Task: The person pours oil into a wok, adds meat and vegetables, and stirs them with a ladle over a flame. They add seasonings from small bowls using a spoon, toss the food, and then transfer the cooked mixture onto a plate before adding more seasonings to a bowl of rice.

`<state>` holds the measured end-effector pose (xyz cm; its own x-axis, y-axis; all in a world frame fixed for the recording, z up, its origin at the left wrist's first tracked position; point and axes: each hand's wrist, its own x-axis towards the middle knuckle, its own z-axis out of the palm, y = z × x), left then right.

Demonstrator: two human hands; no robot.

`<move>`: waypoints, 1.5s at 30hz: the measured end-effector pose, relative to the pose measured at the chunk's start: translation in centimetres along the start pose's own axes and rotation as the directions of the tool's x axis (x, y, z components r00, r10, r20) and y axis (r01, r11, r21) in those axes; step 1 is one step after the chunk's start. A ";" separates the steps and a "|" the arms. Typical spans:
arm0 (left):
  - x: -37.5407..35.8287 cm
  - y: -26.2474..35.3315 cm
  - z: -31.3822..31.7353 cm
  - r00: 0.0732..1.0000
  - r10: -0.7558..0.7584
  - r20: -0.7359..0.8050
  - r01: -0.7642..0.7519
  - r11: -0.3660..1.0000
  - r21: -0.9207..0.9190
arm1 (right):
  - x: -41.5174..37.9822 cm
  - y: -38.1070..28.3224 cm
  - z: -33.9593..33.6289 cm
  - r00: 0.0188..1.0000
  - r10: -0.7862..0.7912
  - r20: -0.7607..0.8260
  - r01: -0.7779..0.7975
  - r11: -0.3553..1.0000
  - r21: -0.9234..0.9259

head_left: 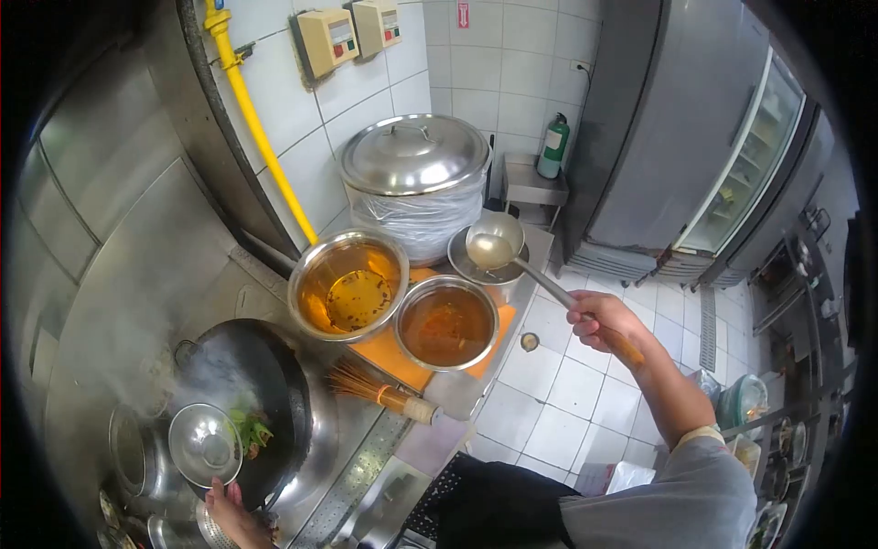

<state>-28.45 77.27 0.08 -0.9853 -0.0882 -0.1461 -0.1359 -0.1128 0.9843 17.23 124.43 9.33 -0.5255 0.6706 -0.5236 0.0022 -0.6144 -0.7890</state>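
Note:
My right hand [599, 322] is wrapped round the handle of a large metal ladle [495, 242], whose bowl hangs over a small round pot [465, 260]. At the lower left my left hand [230, 512] is closed on the edge of a round strainer [206, 446], held over the side of a black wok [274, 389]. Green leaves [250, 430] lie in the steaming wok. Near the ladle stand a metal bowl of yellow oil with dark bits [358, 297] and a bowl of reddish-brown liquid [446, 325].
A bamboo brush [384, 392] lies beside the wok on the counter edge. Behind the bowls stands a big lidded pot [416, 206] wrapped in plastic. A yellow pipe [265, 137] runs down the wall. Fridges [677, 137] and a green cylinder [553, 146] stand beyond the tiled floor.

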 end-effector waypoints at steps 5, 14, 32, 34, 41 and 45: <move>0.5 -0.3 0.6 0.997 -0.043 0.064 0.043 0.999 0.013 | -3.9 -1.9 2.3 0.997 -0.075 0.026 0.072 0.989 0.126; 1.3 -1.0 2.0 0.979 -0.081 0.186 0.098 0.992 -0.085 | -9.3 -1.9 10.4 0.974 0.065 0.218 -0.083 0.994 0.076; 3.6 0.9 2.8 0.975 0.222 0.017 -0.159 0.638 0.753 | 5.6 13.8 26.7 0.471 0.015 0.882 0.856 0.232 -0.462; 1.5 3.0 3.7 0.939 0.334 0.083 -0.225 0.414 0.882 | 5.3 10.2 27.3 0.625 0.297 0.722 0.714 0.154 -0.683; -0.7 4.5 3.7 0.692 0.660 0.293 -0.384 -0.008 0.923 | 9.0 7.9 27.0 0.462 0.255 0.849 0.887 -0.133 -0.442; -1.2 4.5 2.9 0.689 0.681 0.246 -0.328 -0.009 0.945 | 9.2 7.4 28.7 0.452 0.286 0.845 0.892 -0.162 -0.422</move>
<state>-28.13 79.77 4.99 -0.7973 0.1055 0.5943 0.2267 0.9648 0.1330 -11.97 114.14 7.93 -0.9557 -0.2239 -0.1908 -0.1097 0.8731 -0.4751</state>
